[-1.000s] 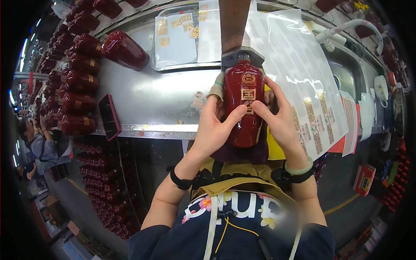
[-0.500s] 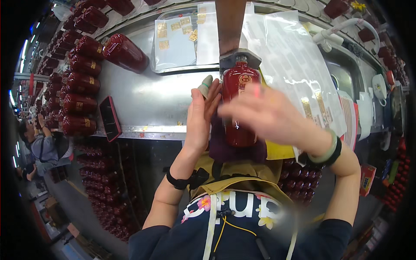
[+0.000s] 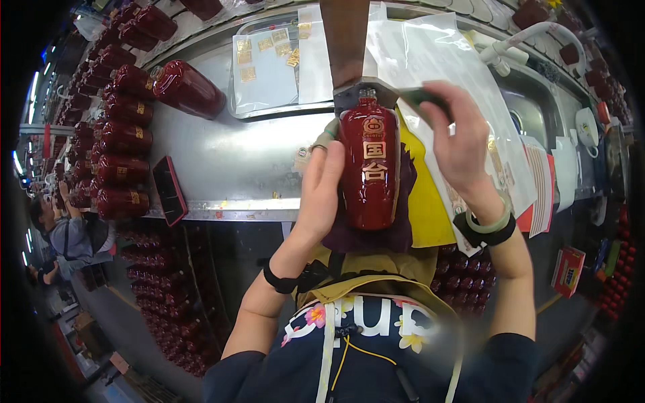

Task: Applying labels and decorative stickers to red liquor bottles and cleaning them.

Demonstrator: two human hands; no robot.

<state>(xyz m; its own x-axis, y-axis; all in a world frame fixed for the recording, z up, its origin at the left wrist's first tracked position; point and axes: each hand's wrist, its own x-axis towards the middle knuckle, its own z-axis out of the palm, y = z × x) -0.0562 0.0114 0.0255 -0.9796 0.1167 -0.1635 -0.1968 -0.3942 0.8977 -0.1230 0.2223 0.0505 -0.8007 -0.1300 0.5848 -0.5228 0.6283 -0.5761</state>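
At the near edge of the steel workbench [image 3: 222,168], a dark red glazed bottle [image 3: 369,171] with gold label patches lies lengthwise on a purple cloth [image 3: 366,236], its neck pointing away from the person and seated against a grey block [image 3: 356,94] at the foot of a brown upright post [image 3: 345,37]. The left hand [image 3: 321,185] rests flat along the bottle's left flank, palm against the glaze, fingers extended rather than curled around it; a ring shows on one finger. The right hand [image 3: 457,138] is raised just right of the bottle's neck, fingers closed on a small dark object [image 3: 424,98] whose kind cannot be determined. A yellow sheet [image 3: 422,201] lies under the cloth on the right side. Clear plastic sheets [image 3: 443,60] cover the bench beyond the right hand, and a shallow tray [image 3: 269,60] holding small gold labels sits behind the bottle on the left. One further red bottle [image 3: 188,88] lies on its side on the bench, well apart, and a row of like bottles [image 3: 117,138] runs along the left edge. A dark rectangular pad [image 3: 169,190] lies at the bench front, left of the left hand.
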